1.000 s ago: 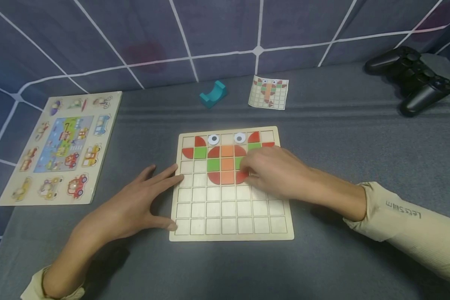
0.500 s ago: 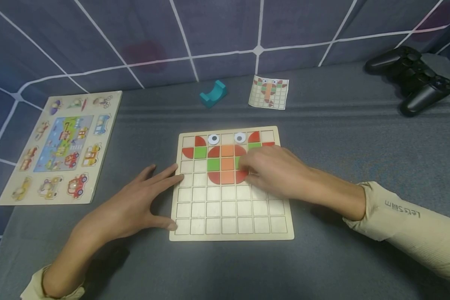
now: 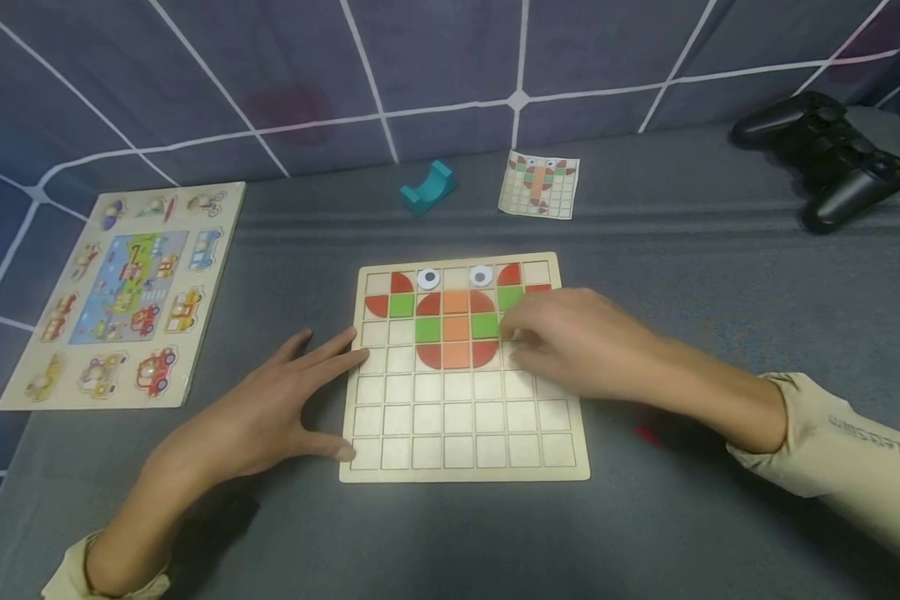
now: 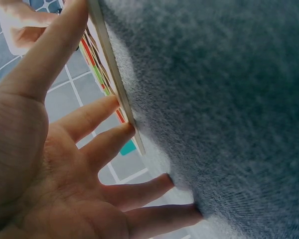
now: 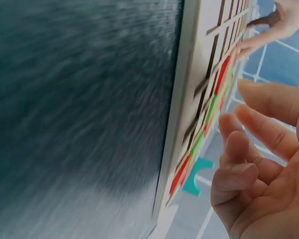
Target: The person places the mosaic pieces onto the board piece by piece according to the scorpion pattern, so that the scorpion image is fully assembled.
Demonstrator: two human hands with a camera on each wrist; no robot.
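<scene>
A square wooden grid board [image 3: 457,417] lies on the grey cloth. Its upper cells hold red quarter-round pieces, green square pieces [image 3: 484,325], orange square pieces [image 3: 456,328] and two round eye pieces [image 3: 429,279]. My left hand [image 3: 258,417] has its fingers spread, with thumb and fingertips touching the board's left edge. Over the right part of the board hovers my right hand [image 3: 577,342], hiding some cells. In the right wrist view, its thumb [image 5: 269,97] and loosely bent fingers stand apart with nothing between them.
Behind the board are a teal curved block [image 3: 429,188] and a small printed pattern card [image 3: 540,185]. A vehicle picture puzzle [image 3: 135,292] lies at the left, a black game controller [image 3: 821,162] at the far right. A red piece [image 3: 648,435] lies under the right forearm.
My right hand has drawn slightly to the right, uncovering a green square and a red quarter-round. The red piece beneath the forearm has come into view. My left hand stays put.
</scene>
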